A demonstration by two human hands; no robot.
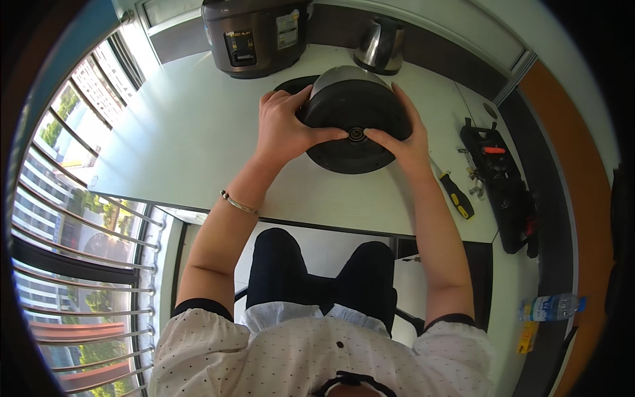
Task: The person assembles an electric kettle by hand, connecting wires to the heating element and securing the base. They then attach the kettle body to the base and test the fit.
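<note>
An electric kettle point(370, 109) with a steel body and a round black underside is tipped so that its bottom faces me. My left hand point(286, 126) grips its left side, fingers curled over the rim. On the opposite side, my right hand point(409, 135) clasps it in the same way. Both thumbs reach inward and rest at the small round socket point(356, 134) in the middle of the underside. Behind the kettle, by my left fingers, part of a flat black disc point(288, 85) lies on the table; the rest is hidden.
A brown rice cooker point(256, 40) and a steel vessel with black trim point(380, 46) stand at the back of the white table point(192, 126). To the right lie a yellow-and-black screwdriver point(456, 196), small metal bits, and an open black tool case point(499, 172). A water bottle point(552, 308) is farther right.
</note>
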